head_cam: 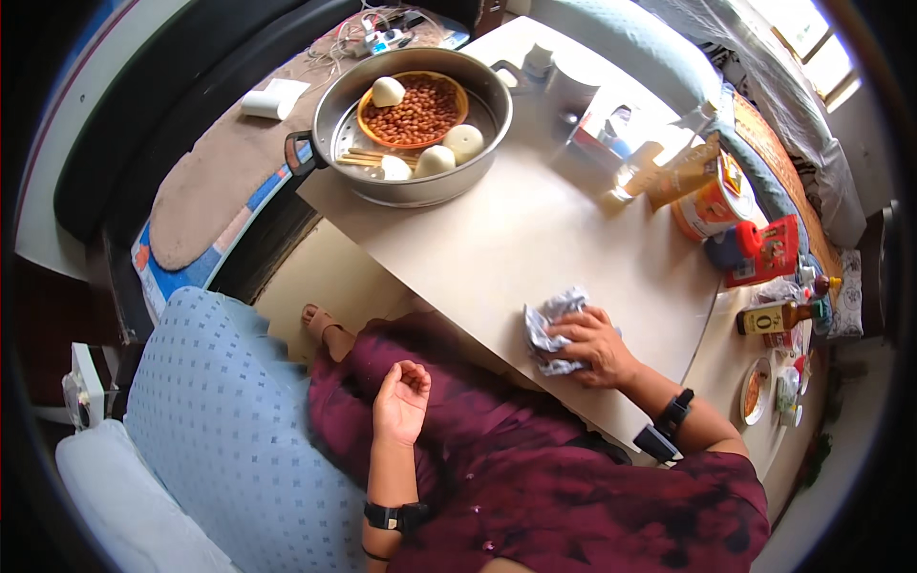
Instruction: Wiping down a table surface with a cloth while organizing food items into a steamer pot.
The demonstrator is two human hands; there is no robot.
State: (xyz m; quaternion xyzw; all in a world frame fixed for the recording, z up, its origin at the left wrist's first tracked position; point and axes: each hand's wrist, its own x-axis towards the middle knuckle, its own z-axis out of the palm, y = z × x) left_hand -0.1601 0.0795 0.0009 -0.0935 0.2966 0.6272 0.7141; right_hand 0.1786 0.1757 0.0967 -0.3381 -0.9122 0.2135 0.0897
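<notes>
My right hand (593,347) presses a crumpled grey-white cloth (555,322) on the light tabletop (458,251), near its front edge. Held palm up above my lap, my left hand (402,405) has loosely curled fingers and nothing in it. A large metal steamer pot (423,188) stands at the table's left end. Inside it are an orange-rimmed bowl (365,129) of reddish-brown beans or nuts (415,114), several white steamed buns (464,142) and some wooden sticks (358,159). One bun lies on the bowl's contents.
Along the table's far right side stand a glass jar (637,172), a large orange-and-white tub (706,208), a red pouch (770,251) and a dark bottle (774,317). A plate of food (756,390) sits at the right. A blue sofa seat (222,430) is at the left.
</notes>
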